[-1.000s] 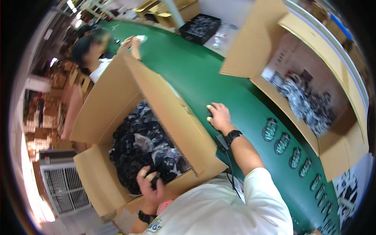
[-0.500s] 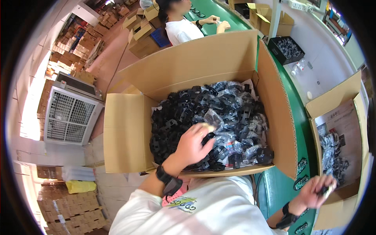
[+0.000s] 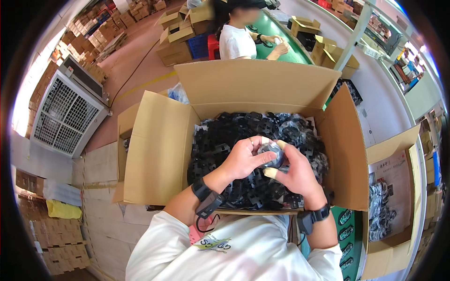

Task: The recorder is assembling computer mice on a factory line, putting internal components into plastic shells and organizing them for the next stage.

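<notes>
Over a large open cardboard box (image 3: 161, 150), my two hands meet on a dark rounded part in clear plastic wrap (image 3: 273, 155). My left hand (image 3: 241, 161) grips it from the left, thumb across its front. From the right, my right hand (image 3: 300, 172) closes round it with thumb and fingers. Pale finger covers show on several fingertips. Below the hands, black plastic parts (image 3: 213, 157) fill the box in a loose heap, some in clear wrap. What exactly the held part is cannot be made out.
A smaller open carton (image 3: 391, 253) with wrapped parts (image 3: 378, 210) stands at right. Beside it runs a green conveyor belt (image 3: 335, 229) carrying dark parts. A co-worker (image 3: 239, 42) works beyond the box. An air cooler (image 3: 68, 110) and stacked cartons (image 3: 61, 239) stand at left.
My right hand has come from the carton at right to the middle. Both hands now hold the wrapped part together over the box. The view has shifted.
</notes>
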A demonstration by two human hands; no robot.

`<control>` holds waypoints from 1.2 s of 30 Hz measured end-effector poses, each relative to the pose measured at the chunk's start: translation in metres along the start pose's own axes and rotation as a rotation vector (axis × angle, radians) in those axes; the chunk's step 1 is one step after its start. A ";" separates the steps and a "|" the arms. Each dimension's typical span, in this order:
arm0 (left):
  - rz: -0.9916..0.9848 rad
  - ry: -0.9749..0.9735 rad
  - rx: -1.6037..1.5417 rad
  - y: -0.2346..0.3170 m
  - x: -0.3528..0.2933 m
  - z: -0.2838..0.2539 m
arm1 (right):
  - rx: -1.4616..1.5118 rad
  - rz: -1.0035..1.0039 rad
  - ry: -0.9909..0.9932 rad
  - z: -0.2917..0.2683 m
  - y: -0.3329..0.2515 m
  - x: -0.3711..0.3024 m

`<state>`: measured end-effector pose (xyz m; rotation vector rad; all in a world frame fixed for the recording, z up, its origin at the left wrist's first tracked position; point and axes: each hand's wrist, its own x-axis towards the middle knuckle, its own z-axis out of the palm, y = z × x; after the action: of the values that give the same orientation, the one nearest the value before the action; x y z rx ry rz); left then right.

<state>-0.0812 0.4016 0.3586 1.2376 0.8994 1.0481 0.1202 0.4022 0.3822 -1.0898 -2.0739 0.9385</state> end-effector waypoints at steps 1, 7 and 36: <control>-0.019 0.026 -0.096 0.004 -0.006 -0.003 | -0.075 0.077 -0.077 0.002 -0.006 0.010; 0.004 -0.025 -0.220 -0.016 -0.022 -0.039 | 1.008 0.185 -0.156 0.032 0.041 0.015; 0.282 0.144 0.441 -0.012 -0.023 -0.019 | 0.369 0.021 0.261 0.044 0.043 0.010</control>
<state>-0.1043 0.3852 0.3437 1.7103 1.1297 1.2122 0.0998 0.4149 0.3249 -0.9790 -1.6049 1.0746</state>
